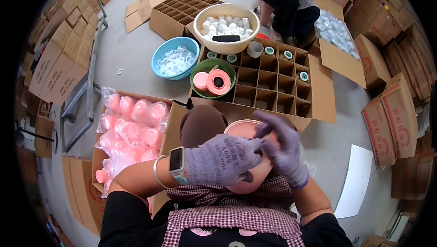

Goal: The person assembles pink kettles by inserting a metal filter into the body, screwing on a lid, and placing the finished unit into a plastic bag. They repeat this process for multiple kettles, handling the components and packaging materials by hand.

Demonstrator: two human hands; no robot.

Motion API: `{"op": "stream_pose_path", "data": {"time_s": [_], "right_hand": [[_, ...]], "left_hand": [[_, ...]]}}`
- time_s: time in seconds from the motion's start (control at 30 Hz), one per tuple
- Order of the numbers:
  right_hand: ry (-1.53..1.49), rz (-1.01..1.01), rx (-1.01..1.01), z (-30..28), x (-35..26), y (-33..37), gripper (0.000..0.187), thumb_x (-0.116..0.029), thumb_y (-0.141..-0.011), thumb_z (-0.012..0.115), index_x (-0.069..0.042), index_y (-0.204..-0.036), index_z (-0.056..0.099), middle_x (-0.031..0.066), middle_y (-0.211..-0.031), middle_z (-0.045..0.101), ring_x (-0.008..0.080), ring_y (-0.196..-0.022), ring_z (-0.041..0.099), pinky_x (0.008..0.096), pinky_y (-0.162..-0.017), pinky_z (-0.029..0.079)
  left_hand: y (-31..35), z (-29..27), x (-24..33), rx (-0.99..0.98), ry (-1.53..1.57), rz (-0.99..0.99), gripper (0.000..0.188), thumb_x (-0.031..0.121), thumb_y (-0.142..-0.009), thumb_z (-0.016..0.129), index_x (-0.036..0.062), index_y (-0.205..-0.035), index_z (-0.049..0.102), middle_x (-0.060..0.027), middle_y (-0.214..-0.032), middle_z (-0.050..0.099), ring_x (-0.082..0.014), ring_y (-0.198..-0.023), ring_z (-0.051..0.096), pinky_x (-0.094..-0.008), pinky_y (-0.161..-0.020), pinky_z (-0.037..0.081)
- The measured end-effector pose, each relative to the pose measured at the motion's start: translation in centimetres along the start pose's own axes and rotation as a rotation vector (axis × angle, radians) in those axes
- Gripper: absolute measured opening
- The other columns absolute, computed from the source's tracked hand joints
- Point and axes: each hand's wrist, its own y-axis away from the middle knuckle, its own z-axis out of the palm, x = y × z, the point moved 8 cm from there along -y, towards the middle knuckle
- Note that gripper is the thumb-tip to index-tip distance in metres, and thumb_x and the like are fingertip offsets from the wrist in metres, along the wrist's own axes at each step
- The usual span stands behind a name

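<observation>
A pink rounded vessel [246,186], like a flask body, stands between my knees beneath both hands. My left hand [223,159], in a grey-purple glove, is closed above it. Its curled fingers hide whatever they may hold. My right hand [287,153], gloved alike, is beside the left fingertips over the vessel. Its fingers are bent but apart, slightly blurred, and no object shows in them. Ahead of my knees, a green bowl [195,86] contains a pink ring-shaped part [219,82] and a pink cap [200,80].
A divided carton [273,83] bears a cream basin [200,31] of white caps. Left of it are a blue basin [157,68] of translucent rings and a carton of bagged pink parts [136,133]. Another person [291,15] sits at the far right; stacked boxes [393,119] line the side.
</observation>
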Motion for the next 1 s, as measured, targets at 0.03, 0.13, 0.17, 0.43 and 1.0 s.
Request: {"op": "stream_pose_path", "data": {"time_s": [0.03, 0.13, 0.17, 0.43, 1.0], "right_hand": [[0.073, 0.023, -0.017, -0.2, 0.7, 0.2, 0.057, -0.028, -0.085, 0.075, -0.002, -0.133, 0.061, 0.0108, -0.091, 0.071, 0.0252, -0.090, 0.068, 0.0378, -0.086, 0.051], [0.175, 0.014, -0.107, -0.5, 0.4, -0.6, 0.057, -0.023, -0.080, 0.078, -0.003, -0.131, 0.062, 0.0095, -0.083, 0.071, 0.0276, -0.082, 0.069, 0.0386, -0.080, 0.051], [0.188, -0.006, -0.145, -0.4, 0.1, -1.0, 0.056, -0.022, -0.079, 0.079, -0.004, -0.130, 0.063, 0.0091, -0.080, 0.071, 0.0282, -0.080, 0.069, 0.0386, -0.078, 0.051], [0.144, 0.034, -0.181, -1.1, 4.0, -3.5, 0.050, -0.020, -0.074, 0.078, -0.005, -0.120, 0.068, 0.0069, -0.079, 0.069, 0.0270, -0.073, 0.067, 0.0387, -0.073, 0.049], [0.539, -0.500, 0.305, -2.8, -4.0, -9.7, 0.046, -0.017, -0.083, 0.077, -0.011, -0.127, 0.064, 0.0143, -0.105, 0.066, 0.0334, -0.088, 0.067, 0.0423, -0.074, 0.055]], "left_hand": [[-0.8, 0.6, -1.1, -0.077, 0.042, -0.035, 0.033, 0.026, -0.082, 0.076, 0.0064, -0.107, 0.067, -0.0052, -0.114, 0.065, -0.0271, -0.091, 0.069, -0.0381, -0.073, 0.057], [-1.5, -2.3, -4.9, -0.136, 0.164, 0.048, 0.034, 0.023, -0.082, 0.079, 0.0062, -0.109, 0.068, -0.0051, -0.113, 0.066, -0.0266, -0.089, 0.070, -0.0380, -0.075, 0.058], [-1.7, -3.7, -9.3, 0.097, 0.373, -0.092, 0.035, 0.023, -0.080, 0.081, 0.0063, -0.108, 0.068, -0.0074, -0.113, 0.067, -0.0269, -0.091, 0.070, -0.0366, -0.078, 0.057], [-4.2, 9.4, -39.8, -0.009, -0.698, -0.376, 0.085, 0.006, -0.071, 0.071, 0.0363, -0.147, 0.049, -0.0185, -0.164, 0.028, -0.0463, -0.150, 0.028, -0.0705, -0.117, 0.019], [-1.2, -4.8, -10.7, 0.947, 1.336, -0.195, 0.047, 0.033, -0.103, 0.063, -0.0026, -0.133, 0.058, -0.0108, -0.123, 0.067, -0.0162, -0.106, 0.066, -0.0330, -0.091, 0.056]]}}
